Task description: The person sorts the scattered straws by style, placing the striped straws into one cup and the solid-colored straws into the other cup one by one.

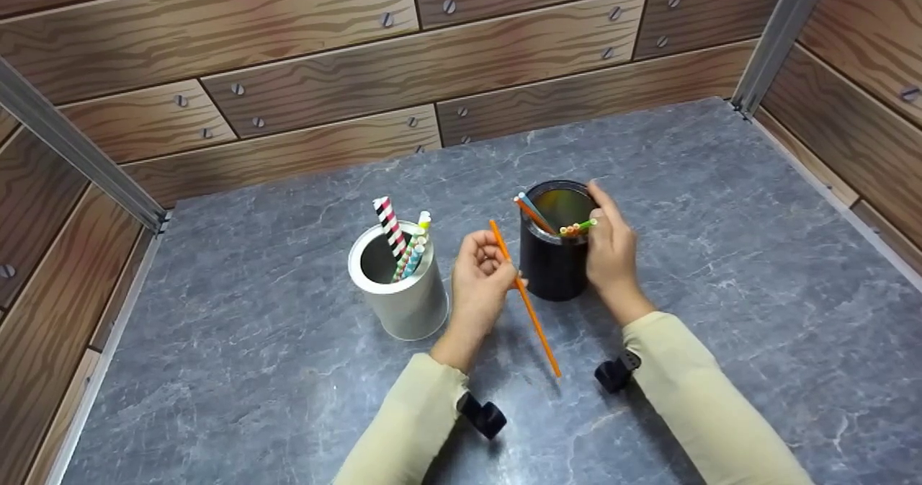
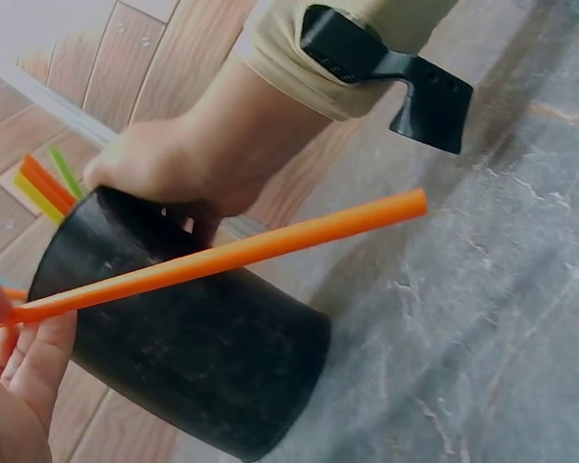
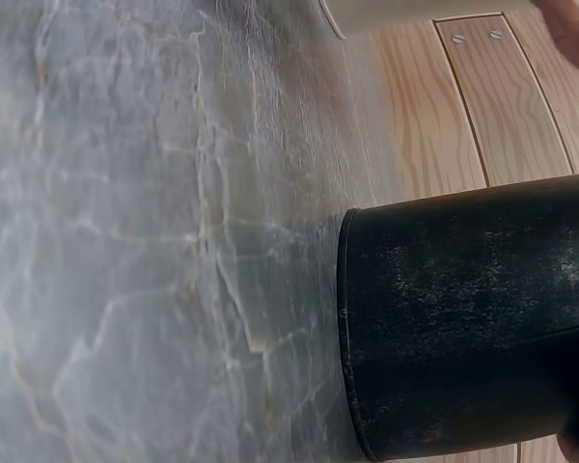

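Observation:
My left hand pinches a plain orange straw between thumb and fingers, slanting down toward me in front of the black can. The left wrist view shows the orange straw crossing before the black can. With my right hand I hold the right side of the black can, which stands upright. Inside it are several straws, orange, blue, yellow and green. On the left stands a white can holding patterned paper straws, among them a black-and-white and a pink-and-white striped straw.
The cans stand on a grey marbled tabletop. Wood-patterned walls close it in at the back and sides, with metal corner posts at the back corners. A black wrist camera sits on each sleeve.

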A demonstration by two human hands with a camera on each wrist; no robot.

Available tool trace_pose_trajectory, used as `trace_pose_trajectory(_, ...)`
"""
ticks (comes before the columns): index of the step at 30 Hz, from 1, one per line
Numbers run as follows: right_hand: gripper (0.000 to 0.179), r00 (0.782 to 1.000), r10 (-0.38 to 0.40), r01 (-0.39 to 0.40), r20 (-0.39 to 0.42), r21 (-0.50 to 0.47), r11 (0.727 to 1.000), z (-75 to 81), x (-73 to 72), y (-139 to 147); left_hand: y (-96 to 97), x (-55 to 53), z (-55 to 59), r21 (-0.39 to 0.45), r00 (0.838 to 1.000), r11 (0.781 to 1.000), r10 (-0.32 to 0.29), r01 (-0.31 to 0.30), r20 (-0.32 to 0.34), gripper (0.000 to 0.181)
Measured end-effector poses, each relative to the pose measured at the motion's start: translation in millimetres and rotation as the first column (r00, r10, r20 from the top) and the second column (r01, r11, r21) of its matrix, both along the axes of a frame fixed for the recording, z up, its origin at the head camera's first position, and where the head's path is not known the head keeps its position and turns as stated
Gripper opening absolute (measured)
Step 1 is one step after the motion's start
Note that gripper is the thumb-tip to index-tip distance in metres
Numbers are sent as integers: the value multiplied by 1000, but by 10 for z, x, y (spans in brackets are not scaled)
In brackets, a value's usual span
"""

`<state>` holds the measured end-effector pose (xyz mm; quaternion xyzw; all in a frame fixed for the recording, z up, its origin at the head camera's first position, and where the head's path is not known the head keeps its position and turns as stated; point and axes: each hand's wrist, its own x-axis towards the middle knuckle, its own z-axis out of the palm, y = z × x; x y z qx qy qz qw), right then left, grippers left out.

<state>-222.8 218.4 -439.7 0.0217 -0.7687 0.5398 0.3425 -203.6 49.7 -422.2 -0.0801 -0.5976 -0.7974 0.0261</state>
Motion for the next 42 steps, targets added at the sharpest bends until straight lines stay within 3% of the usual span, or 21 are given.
trace_pose_trajectory(4, 38, 1000, 2, -2, -3, 1, 1000, 2, 3, -3, -19, 17, 99, -36, 991, 999, 30, -35, -128, 32)
trace_pose_trajectory(9, 38, 1000, 5, -5, -6, -4, 1000, 6, 2, -6, -32, 32, 264, -65, 962, 994, 63, -83, -264, 30)
trace_pose_trajectory(15, 38, 1000, 2, -2, -15, -6, 1000, -1, -7, -10, -41, 41, 409, -60, 947, 991, 94, -118, -307, 31)
trace_pose_trajectory(20, 39, 1000, 4, -4, 8, -3, 1000, 2, 0, 0, -68, 30, 510, -13, 922, 986, 149, -164, -358, 30)
trace_pose_trajectory(28, 39, 1000, 4, -4, 23, 1, 1000, 24, 10, 4, -89, 26, 697, 90, 889, 983, 186, -163, -418, 30)
trace_pose_trajectory(37, 39, 1000, 14, -14, 23, -9, 1000, 10, 8, 0, -99, 50, 851, 135, 814, 966, 260, -222, -520, 28)
trace_pose_trajectory(42, 39, 1000, 17, -17, 13, -4, 1000, 8, 0, 5, -95, 60, 898, 165, 755, 947, 321, -277, -572, 29)
